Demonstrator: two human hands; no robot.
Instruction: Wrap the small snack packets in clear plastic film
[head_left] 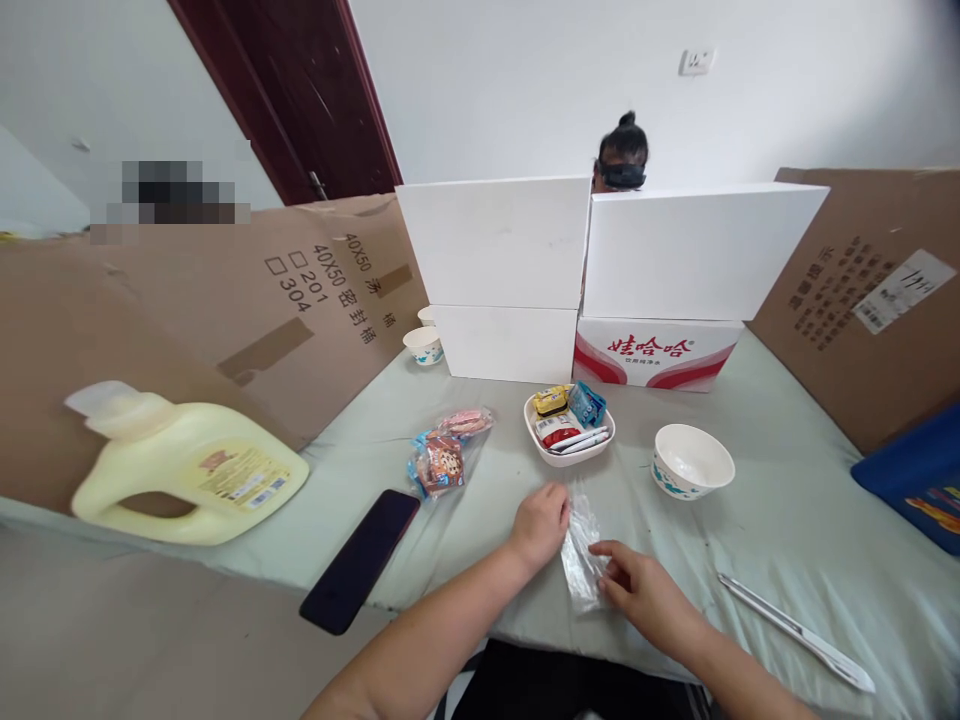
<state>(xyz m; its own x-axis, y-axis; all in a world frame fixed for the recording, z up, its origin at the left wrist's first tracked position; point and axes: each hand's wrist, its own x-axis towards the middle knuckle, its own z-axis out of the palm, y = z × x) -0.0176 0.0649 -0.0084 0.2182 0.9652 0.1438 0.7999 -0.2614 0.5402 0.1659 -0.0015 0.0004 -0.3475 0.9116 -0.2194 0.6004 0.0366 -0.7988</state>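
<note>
A clear plastic bag (583, 560) lies crinkled on the cloth in front of me. My left hand (541, 522) is closed at its upper left edge, gripping it there. Over the lower right side of the bag, my right hand (641, 590) has its index finger stretched out and the thumb apart, touching the plastic. Just beyond the hands, a white dish (574, 458) holds several small wrapped packets (559, 432). To the left, another clear bag with wrapped snacks (444, 462) lies near a dark phone (361, 560).
A patterned bowl (691, 462) stands right of the dish, and a white slim tool (799, 632) lies nearer me. A yellow jug (191, 465) lies at left, a blue container (919, 475) at right. White boxes (510, 245) and cardboard (315, 300) wall the table; a person (624, 150) is behind.
</note>
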